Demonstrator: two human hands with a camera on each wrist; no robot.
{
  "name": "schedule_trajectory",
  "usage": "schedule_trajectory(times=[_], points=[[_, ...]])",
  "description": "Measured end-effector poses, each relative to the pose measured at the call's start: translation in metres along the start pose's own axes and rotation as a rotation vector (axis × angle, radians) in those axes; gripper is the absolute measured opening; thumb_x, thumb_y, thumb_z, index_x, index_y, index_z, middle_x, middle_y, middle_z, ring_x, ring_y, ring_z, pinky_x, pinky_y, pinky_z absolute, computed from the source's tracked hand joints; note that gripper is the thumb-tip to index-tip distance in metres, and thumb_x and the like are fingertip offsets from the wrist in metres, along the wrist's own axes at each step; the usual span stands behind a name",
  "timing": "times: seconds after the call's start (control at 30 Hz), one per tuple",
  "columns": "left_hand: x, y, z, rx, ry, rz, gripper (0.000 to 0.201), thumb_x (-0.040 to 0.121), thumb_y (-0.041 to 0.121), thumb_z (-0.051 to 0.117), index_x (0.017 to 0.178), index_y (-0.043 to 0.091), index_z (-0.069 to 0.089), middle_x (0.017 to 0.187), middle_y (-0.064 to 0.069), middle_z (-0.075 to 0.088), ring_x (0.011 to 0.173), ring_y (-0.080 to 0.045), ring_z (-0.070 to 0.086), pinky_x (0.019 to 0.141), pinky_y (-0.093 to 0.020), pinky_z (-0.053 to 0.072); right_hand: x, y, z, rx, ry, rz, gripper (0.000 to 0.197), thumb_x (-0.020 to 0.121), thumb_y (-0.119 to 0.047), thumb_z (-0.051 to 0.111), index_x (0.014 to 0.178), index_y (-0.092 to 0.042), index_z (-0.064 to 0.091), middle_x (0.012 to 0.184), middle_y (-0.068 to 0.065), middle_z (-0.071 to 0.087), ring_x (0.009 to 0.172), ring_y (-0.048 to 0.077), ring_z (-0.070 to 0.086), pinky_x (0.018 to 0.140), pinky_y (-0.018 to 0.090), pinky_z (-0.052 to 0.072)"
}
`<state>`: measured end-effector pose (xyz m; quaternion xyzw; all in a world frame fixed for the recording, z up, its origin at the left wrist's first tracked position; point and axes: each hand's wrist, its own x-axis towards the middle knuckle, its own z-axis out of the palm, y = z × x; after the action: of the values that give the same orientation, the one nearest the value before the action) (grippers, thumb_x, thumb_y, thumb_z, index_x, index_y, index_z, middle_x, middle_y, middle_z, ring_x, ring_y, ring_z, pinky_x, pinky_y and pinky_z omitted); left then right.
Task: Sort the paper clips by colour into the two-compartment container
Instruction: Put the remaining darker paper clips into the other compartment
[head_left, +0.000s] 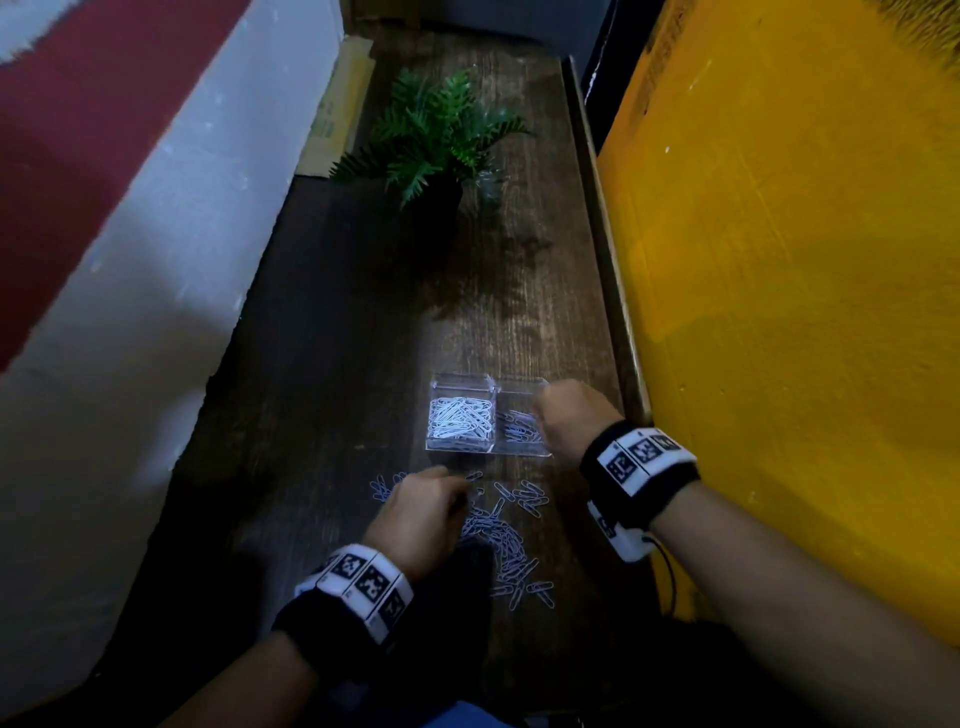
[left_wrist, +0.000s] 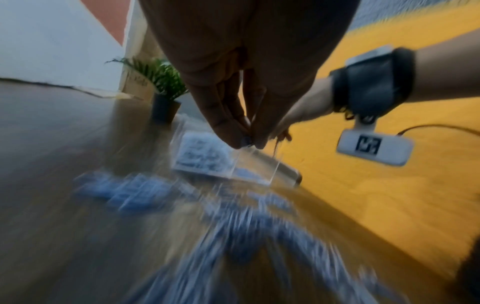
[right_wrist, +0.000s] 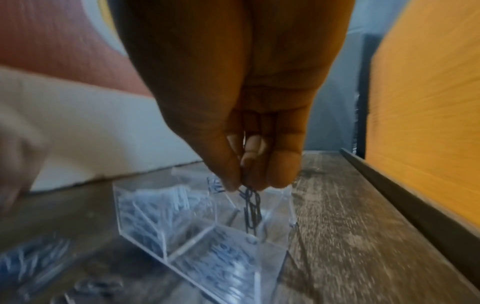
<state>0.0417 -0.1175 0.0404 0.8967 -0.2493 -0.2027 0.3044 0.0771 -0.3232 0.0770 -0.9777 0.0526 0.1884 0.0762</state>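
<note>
1. Your right hand is reached out ahead, fingertips bunched, pinching something thin.
2. Your left hand sits nearer you, fingertips pinched together pointing down.

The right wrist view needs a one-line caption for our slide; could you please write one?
Right hand pinches dark paper clips above the clear two-compartment container on the wooden table.

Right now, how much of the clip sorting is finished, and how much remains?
Done: the container's left compartment holds many white clips; the right compartment holds fewer blue clips. In hand: the right hand pinches dark clips above the right compartment; the left hand pinches one over the loose pile. Left: that pile on the table, mostly blue.
</note>
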Motion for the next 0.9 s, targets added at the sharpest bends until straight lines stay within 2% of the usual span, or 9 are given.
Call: schedule_trajectory(times=[0.07, 0.17, 0.27, 0.33, 0.4, 0.53, 0.67, 0.77, 0.9], points=[[0.011, 0.011, -0.005, -0.024, 0.056, 0.045, 0.015, 0.089, 0.016, 0.061, 0.102, 0.018, 0.07, 0.097, 0.006, 0.063, 0.085, -0.012, 0.062, 0.075, -0.021, 0.049, 0.009, -0.004, -0.001, -0.081, -0.061, 0.007, 0.007, 0.092, -0.008, 0.055, 0.091, -0.006, 0.062, 0.084, 0.008, 0.062, 0.078, 0.021, 0.063, 0.073, 0.03, 0.054], [0.028, 0.022, -0.011, -0.008, 0.112, 0.101, 0.016, 0.086, 0.015, 0.062, 0.097, 0.02, 0.071, 0.09, 0.004, 0.066, 0.08, -0.016, 0.061, 0.074, -0.03, 0.051, 0.019, -0.005, 0.001, -0.131, -0.085, -0.011, 0.008, 0.091, -0.012, 0.059, 0.096, -0.009, 0.064, 0.091, 0.009, 0.065, 0.083, 0.024, 0.064, 0.073, 0.032, 0.054], [0.043, 0.028, -0.013, 0.042, 0.11, 0.113, 0.016, 0.085, 0.015, 0.059, 0.096, 0.019, 0.071, 0.091, 0.0, 0.066, 0.084, -0.02, 0.06, 0.076, -0.034, 0.05, 0.021, -0.001, 0.005, -0.105, -0.06, -0.025, 0.013, 0.089, -0.022, 0.062, 0.097, -0.012, 0.064, 0.094, 0.008, 0.065, 0.086, 0.026, 0.064, 0.073, 0.033, 0.052], [0.054, 0.03, -0.013, 0.065, 0.092, 0.114, 0.015, 0.086, 0.015, 0.057, 0.093, 0.017, 0.07, 0.091, -0.003, 0.066, 0.085, -0.022, 0.061, 0.077, -0.036, 0.05, 0.015, 0.005, 0.008, -0.026, -0.005, -0.009, 0.017, 0.089, -0.029, 0.062, 0.097, -0.014, 0.065, 0.092, 0.005, 0.065, 0.086, 0.024, 0.064, 0.071, 0.032, 0.051], [0.069, 0.032, -0.012, 0.099, 0.068, 0.121, 0.015, 0.086, 0.015, 0.055, 0.09, 0.014, 0.069, 0.088, -0.006, 0.066, 0.084, -0.026, 0.062, 0.074, -0.038, 0.05, 0.003, 0.017, 0.011, 0.106, 0.093, 0.028, 0.02, 0.089, -0.033, 0.06, 0.101, -0.017, 0.066, 0.095, 0.002, 0.065, 0.086, 0.02, 0.062, 0.075, 0.034, 0.053], [0.104, 0.042, -0.006, 0.207, 0.012, 0.138, 0.019, 0.089, 0.014, 0.05, 0.094, 0.015, 0.069, 0.094, -0.009, 0.066, 0.086, -0.029, 0.063, 0.076, -0.04, 0.053, -0.032, 0.04, 0.026, 0.364, 0.312, 0.12, 0.021, 0.087, -0.035, 0.063, 0.1, -0.021, 0.071, 0.095, -0.003, 0.067, 0.086, 0.014, 0.062, 0.077, 0.031, 0.052], [0.124, 0.057, 0.001, 0.348, -0.061, 0.179, 0.016, 0.088, 0.009, 0.053, 0.096, 0.014, 0.066, 0.098, -0.009, 0.065, 0.088, -0.029, 0.064, 0.077, -0.039, 0.054, -0.063, 0.047, 0.053, 0.4, 0.27, 0.196, 0.017, 0.086, -0.035, 0.064, 0.097, -0.024, 0.072, 0.089, -0.006, 0.063, 0.082, 0.012, 0.059, 0.073, 0.027, 0.048], [0.129, 0.065, 0.007, 0.482, -0.148, 0.178, 0.017, 0.087, 0.009, 0.058, 0.102, 0.012, 0.065, 0.103, -0.01, 0.065, 0.094, -0.029, 0.064, 0.079, -0.039, 0.054, -0.079, 0.048, 0.07, 0.409, 0.266, 0.196, 0.017, 0.084, -0.032, 0.067, 0.096, -0.022, 0.073, 0.092, -0.004, 0.066, 0.083, 0.012, 0.061, 0.073, 0.023, 0.046], [0.132, 0.067, 0.01, 0.508, -0.203, 0.138, 0.02, 0.09, 0.012, 0.056, 0.11, 0.008, 0.06, 0.107, -0.012, 0.064, 0.098, -0.029, 0.063, 0.08, -0.037, 0.049, -0.092, 0.047, 0.085, 0.429, 0.216, 0.193, 0.018, 0.085, -0.035, 0.066, 0.098, -0.025, 0.072, 0.092, -0.008, 0.065, 0.085, 0.009, 0.06, 0.076, 0.025, 0.049]])
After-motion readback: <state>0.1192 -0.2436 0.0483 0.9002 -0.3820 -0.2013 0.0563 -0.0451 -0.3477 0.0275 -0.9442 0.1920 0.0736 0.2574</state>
